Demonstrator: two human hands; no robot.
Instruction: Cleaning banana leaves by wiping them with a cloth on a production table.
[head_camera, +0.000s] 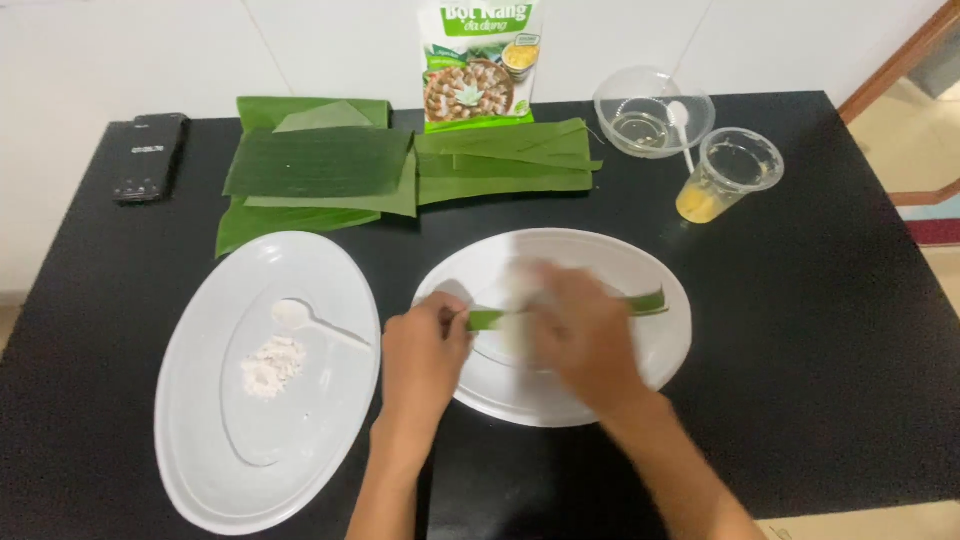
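Leaf strip (560, 312) lies across the right plate (660, 360); left hand (425, 350) pinches its near end, while the blurred right hand (580, 335) covers its middle, grip unclear. Pinning that end firmly probably keeps it flat.

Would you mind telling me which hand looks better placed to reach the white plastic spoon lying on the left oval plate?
The left hand, probably. It pinches the green banana-leaf strip at its left end, right beside the white oval plate bearing the white plastic spoon. The right hand sits farther away, over the other plate.

Green leaf strip (650, 300) on white oval plate (660, 355), black table (820, 330), yellow liquid in clear cup (728, 175)
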